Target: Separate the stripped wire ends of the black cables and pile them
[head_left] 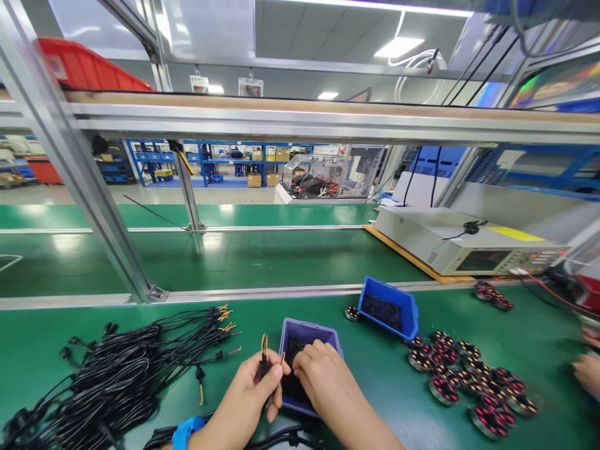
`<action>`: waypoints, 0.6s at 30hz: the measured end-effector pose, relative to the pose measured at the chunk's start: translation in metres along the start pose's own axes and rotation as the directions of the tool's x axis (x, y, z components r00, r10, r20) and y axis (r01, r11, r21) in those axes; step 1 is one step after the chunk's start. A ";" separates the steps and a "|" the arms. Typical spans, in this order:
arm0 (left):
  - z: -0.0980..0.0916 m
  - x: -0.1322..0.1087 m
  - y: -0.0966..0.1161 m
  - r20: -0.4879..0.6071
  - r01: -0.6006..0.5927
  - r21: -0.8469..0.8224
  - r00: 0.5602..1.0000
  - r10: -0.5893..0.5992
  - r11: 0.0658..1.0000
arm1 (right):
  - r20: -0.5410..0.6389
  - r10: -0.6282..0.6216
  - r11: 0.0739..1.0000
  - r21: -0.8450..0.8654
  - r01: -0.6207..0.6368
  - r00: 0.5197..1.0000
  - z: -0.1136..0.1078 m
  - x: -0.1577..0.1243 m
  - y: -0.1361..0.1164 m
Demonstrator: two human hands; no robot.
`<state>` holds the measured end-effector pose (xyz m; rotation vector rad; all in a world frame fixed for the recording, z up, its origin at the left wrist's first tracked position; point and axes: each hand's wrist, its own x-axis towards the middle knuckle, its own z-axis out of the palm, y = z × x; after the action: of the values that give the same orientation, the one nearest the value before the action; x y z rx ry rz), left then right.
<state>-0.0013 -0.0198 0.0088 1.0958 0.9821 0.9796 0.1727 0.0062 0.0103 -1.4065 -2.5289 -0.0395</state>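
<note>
My left hand (255, 387), a blue band at its wrist, is closed on black cables (263, 364) whose thin red, yellow and black wire ends stick up past the fingers. Right beside it, my right hand (323, 378) is over a small purple bin (312, 326). Its fingers are bent and pressed together, and what they hold, if anything, is hidden. Small black pieces (295, 345) lie in the bin, too fine to name. To the left spreads a large pile of black cables (122, 369) with coloured wire ends.
Behind the purple bin stands a blue bin (412, 312) of black pieces. Several round motors (469, 375) lie at the right. A bench instrument (450, 240) stands at the back right. Metal posts (94, 169) frame the green bench. Another person's hand (588, 374) shows at the right edge.
</note>
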 end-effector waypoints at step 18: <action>0.003 0.003 -0.002 -0.067 0.028 -0.031 0.997 -0.030 0.999 | -0.115 0.038 0.900 0.435 0.016 0.993 -0.014 -0.012 -0.001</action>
<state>0.0024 -0.0179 0.0069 1.0261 1.0320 1.0099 0.1811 -0.0061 0.0215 -1.1948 -2.2430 0.4076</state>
